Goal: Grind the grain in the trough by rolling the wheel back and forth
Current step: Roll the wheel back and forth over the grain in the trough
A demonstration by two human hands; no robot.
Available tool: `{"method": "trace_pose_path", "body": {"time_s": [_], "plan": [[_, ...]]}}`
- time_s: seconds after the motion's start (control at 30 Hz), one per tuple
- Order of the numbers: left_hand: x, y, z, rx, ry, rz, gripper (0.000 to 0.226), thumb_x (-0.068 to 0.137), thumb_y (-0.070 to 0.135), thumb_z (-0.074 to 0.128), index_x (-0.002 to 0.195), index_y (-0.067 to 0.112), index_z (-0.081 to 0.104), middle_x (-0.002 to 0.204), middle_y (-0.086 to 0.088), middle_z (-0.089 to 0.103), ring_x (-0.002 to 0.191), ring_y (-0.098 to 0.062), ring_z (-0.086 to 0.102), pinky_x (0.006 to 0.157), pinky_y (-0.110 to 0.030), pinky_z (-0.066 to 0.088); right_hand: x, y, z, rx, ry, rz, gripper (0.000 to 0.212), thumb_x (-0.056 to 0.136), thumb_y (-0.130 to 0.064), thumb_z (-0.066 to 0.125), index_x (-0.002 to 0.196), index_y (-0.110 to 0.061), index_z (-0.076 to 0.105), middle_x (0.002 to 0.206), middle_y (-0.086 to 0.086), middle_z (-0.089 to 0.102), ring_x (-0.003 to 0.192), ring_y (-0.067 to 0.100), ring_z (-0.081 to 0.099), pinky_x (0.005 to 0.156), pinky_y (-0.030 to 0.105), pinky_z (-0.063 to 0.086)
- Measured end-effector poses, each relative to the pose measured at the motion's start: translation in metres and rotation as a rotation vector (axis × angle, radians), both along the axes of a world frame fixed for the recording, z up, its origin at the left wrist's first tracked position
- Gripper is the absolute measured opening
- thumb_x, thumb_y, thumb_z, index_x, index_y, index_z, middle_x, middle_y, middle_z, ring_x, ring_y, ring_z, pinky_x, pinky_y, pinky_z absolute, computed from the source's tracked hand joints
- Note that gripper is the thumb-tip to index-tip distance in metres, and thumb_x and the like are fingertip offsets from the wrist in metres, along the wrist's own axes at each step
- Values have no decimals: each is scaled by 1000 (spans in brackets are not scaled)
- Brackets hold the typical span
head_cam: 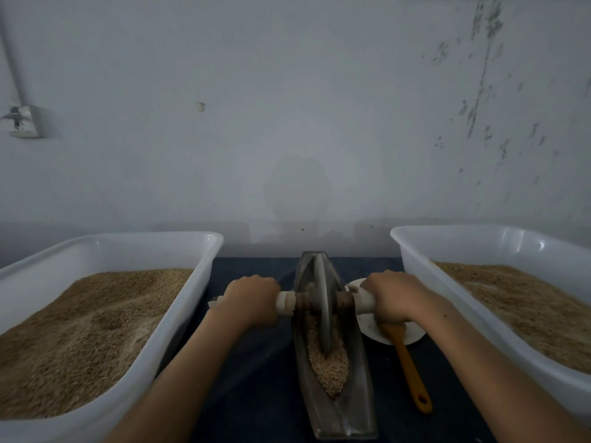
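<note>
Trough (335, 407) lies lengthwise on table (256, 378), near end toward the viewer. Grain (329, 369) heaped in its near half, mostly whole by the look; grinding seems far from done. Wheel (321, 302) stands mid-trough. Left hand (252, 298) and right hand (390, 295) each wrapped around the axle handle (363, 302). Far end of trough looks bare.

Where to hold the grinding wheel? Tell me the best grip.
Grip the axle handles, not the wheel: its thin disc stands on edge in the trough. Come from above, one hand per side, as the left hand and right hand do.
</note>
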State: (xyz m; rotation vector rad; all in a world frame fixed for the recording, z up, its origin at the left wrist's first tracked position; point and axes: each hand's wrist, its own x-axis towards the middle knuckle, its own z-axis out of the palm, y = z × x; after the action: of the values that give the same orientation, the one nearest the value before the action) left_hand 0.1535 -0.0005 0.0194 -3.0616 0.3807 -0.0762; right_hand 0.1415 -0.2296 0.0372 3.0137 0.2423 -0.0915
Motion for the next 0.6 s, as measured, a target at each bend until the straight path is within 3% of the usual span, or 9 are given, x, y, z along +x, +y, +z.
{"method": "trace_pose_path", "body": {"time_s": [0.13,0.27,0.43,0.6], "plan": [[-2,1,6,-4,212,-4,33,81,26,70,111,17,59,104,-2,64,89,-16,58,77,-28,44,-7,-1,11,19,219,-14,33,85,-16,66,117,-18,59,110,5,64,99,19,62,83,30,49],[-1,2,5,-23,229,15,31,80,24,71,108,16,61,91,1,62,83,-16,60,74,-28,46,-7,0,10,7,229,-10,36,84,-15,67,119,-17,58,109,5,63,98,19,61,81,28,48],[-3,-4,1,-4,-55,26,22,84,27,64,103,19,59,98,1,63,87,-18,58,72,-29,41,-1,0,-1,24,-22,-9,17,85,-16,61,100,-24,58,91,-3,59,83,15,57,72,27,45],[-5,-6,-8,-58,-312,24,12,90,27,55,99,22,49,100,1,62,90,-19,59,70,-29,36,2,4,-16,63,-338,16,13,90,-13,54,95,-25,53,100,-2,64,92,18,60,78,30,43]]}}
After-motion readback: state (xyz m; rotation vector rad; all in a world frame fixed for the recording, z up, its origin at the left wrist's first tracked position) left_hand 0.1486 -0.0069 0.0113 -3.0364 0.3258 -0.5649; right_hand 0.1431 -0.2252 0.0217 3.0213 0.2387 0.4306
